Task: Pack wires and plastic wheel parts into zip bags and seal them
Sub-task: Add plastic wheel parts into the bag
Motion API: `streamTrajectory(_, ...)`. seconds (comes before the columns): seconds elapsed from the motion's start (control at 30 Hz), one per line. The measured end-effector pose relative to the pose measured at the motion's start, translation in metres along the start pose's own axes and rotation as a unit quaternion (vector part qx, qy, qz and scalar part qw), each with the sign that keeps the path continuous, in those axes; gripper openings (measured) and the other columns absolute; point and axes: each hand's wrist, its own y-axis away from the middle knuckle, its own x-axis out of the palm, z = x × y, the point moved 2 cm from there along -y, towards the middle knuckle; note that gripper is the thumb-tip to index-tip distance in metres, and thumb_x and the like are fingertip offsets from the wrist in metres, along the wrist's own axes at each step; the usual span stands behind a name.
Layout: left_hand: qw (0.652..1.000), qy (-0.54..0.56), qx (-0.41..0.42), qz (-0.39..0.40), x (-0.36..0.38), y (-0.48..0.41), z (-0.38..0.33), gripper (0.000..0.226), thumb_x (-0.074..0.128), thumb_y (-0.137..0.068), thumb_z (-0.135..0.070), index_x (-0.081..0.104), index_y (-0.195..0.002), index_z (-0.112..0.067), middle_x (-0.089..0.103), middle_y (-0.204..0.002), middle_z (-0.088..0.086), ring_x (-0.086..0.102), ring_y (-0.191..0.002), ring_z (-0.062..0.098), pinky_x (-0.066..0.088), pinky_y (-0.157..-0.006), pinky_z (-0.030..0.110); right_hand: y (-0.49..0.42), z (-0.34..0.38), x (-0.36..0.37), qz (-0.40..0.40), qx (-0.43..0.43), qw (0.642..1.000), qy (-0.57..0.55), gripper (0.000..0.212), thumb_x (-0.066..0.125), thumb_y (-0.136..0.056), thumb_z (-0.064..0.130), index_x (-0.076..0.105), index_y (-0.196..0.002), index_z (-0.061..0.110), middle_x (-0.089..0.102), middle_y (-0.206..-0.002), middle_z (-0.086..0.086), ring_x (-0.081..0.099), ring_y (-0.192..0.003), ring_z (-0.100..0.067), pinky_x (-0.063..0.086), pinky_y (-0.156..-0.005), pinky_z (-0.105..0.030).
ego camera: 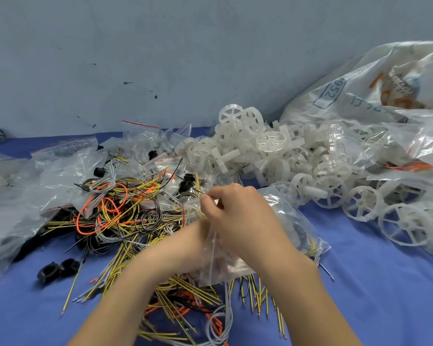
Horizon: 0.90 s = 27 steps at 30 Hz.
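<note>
Right hand (238, 216): centre of frame, fingers curled, pinching the top edge of a zip bag (218, 255) near its upper end.
Left hand (193, 243): just left of and below the right, partly hidden behind the bag film; it seems to hold the bag from underneath, exact grip not clear.
Zip bag: clear, held between both hands above the table (360, 283); long axis runs roughly bottom to top of frame, mouth toward the top; contents too blurred to name.
Wires (125, 211): loose tangle, yellow, orange, black and grey, left of centre and spilling under the forearms toward the bottom edge; straight yellow lengths fan toward lower left and lower centre.
Wheels (273, 156): heap of white spoked plastic wheels, centre right to right edge, lying flat and tilted at mixed angles.
Big bag (375, 96): printed sack, upper right, against the wall.
Packed bags (68, 166): red-strip zip bags, left and upper centre.
Black rings (58, 268): pair, lower left, on the blue table.
</note>
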Motion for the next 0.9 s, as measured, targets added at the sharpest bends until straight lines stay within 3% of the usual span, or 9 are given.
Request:
streamTrajectory(0.07, 0.998, 0.053, -0.011, 0.035, -0.022, 0.017, 0.004, 0.024, 0.046, -0.100, -0.014, 0.068, -0.090, -0.014, 0.073, -0.081, 0.001, 0.069, -0.071, 0.018, 0.055, -0.065, 0.028, -0.002, -0.006, 0.003, -0.003, 0.015, 1.000, 0.001, 0.035, 0.045, -0.098, 0.036, 0.069, -0.081, 0.016, 0.062, -0.070, -0.006, 0.057, -0.070, -0.028, 0.049, -0.062, -0.038)
streamTrajectory(0.1, 0.997, 0.068, -0.015, 0.028, -0.036, 0.025, 0.005, 0.026, 0.046, -0.101, -0.021, 0.069, -0.089, -0.015, 0.073, -0.081, 0.000, 0.068, -0.066, 0.016, 0.055, -0.061, 0.026, -0.004, -0.010, 0.005, -0.001, 0.021, 1.000, 0.003, 0.037, 0.044, -0.098, 0.034, 0.066, -0.077, 0.014, 0.060, -0.067, -0.006, 0.056, -0.067, -0.028, 0.048, -0.060, -0.038)
streamTrajectory(0.23, 0.972, -0.011, 0.042, -0.230, -0.088, 0.016, -0.011, 0.027, 0.051, -0.098, -0.037, 0.070, -0.083, -0.024, 0.069, -0.074, -0.015, 0.064, -0.057, 0.003, 0.049, -0.048, 0.017, -0.012, -0.023, 0.013, 0.022, 0.049, 0.999, -0.009, 0.041, 0.044, -0.098, 0.028, 0.053, -0.066, 0.004, 0.048, -0.055, -0.007, 0.046, -0.054, -0.026, 0.044, -0.054, -0.039)
streamTrajectory(0.3, 0.943, -0.118, 0.076, -0.303, -0.093, -0.025, -0.033, 0.028, 0.049, -0.098, -0.035, 0.068, -0.083, -0.022, 0.067, -0.068, -0.014, 0.062, -0.061, 0.000, 0.049, -0.054, 0.019, -0.018, -0.028, 0.018, 0.029, 0.055, 0.998, -0.014, 0.041, 0.045, -0.098, 0.028, 0.052, -0.067, 0.003, 0.048, -0.056, -0.008, 0.048, -0.056, -0.028, 0.043, -0.053, -0.040)
streamTrajectory(0.4, 0.922, -0.262, 0.053, -0.279, -0.081, -0.102, -0.052, 0.027, 0.046, -0.097, -0.026, 0.065, -0.110, -0.011, 0.068, -0.107, 0.007, 0.063, -0.099, 0.026, 0.052, -0.086, 0.040, -0.018, -0.035, 0.026, 0.050, 0.064, 0.997, 0.010, 0.035, 0.045, -0.096, 0.031, 0.048, -0.068, 0.010, 0.051, -0.065, -0.007, 0.052, -0.063, -0.031, 0.035, -0.052, -0.035)
streamTrajectory(0.5, 0.889, -0.406, 0.006, -0.212, -0.069, -0.157, -0.045, 0.036, 0.047, -0.096, -0.017, 0.048, -0.132, -0.012, 0.052, -0.131, 0.013, 0.050, -0.118, 0.032, 0.045, -0.094, 0.043, -0.017, -0.039, 0.034, 0.073, 0.067, 0.995, 0.024, 0.030, 0.046, -0.095, 0.032, 0.044, -0.071, 0.015, 0.053, -0.072, -0.009, 0.052, -0.067, -0.033, 0.037, -0.058, -0.035)
streamTrajectory(0.7, 0.822, -0.507, -0.037, -0.257, -0.056, -0.196, -0.041, 0.046, 0.058, -0.084, -0.007, 0.045, -0.128, -0.010, 0.057, -0.127, 0.014, 0.052, -0.118, 0.031, 0.034, -0.098, 0.044, -0.019, -0.045, 0.030, 0.073, 0.067, 0.995, 0.002, 0.020, 0.044, -0.094, 0.029, 0.049, -0.084, 0.013, 0.044, -0.075, -0.006, 0.044, -0.070, -0.033, 0.035, -0.063, -0.037)
streamTrajectory(0.8, 0.833, -0.505, -0.068, -0.214, -0.052, -0.197, -0.032, 0.031, 0.053, -0.090, -0.009, 0.053, -0.121, -0.011, 0.059, -0.122, 0.012, 0.056, -0.111, 0.031, 0.038, -0.091, 0.039, -0.020, -0.046, 0.028, 0.076, 0.073, 0.994, -0.014, 0.020, 0.045, -0.094, 0.028, 0.055, -0.089, 0.011, 0.053, -0.085, -0.013, 0.047, -0.073, -0.035, 0.041, -0.065, -0.037)
streamTrajectory(0.9, 0.875, -0.435, -0.069, -0.199, -0.052, -0.188, -0.022, 0.016, 0.051, -0.093, -0.006, 0.061, -0.105, -0.007, 0.061, -0.112, 0.014, 0.060, -0.102, 0.034, 0.042, -0.078, 0.037, -0.019, -0.046, 0.028, 0.071, 0.070, 0.995, -0.015, 0.023, 0.046, -0.093, 0.030, 0.054, -0.084, 0.011, 0.051, -0.081, -0.011, 0.049, -0.074, -0.037, 0.040, -0.064, -0.037)
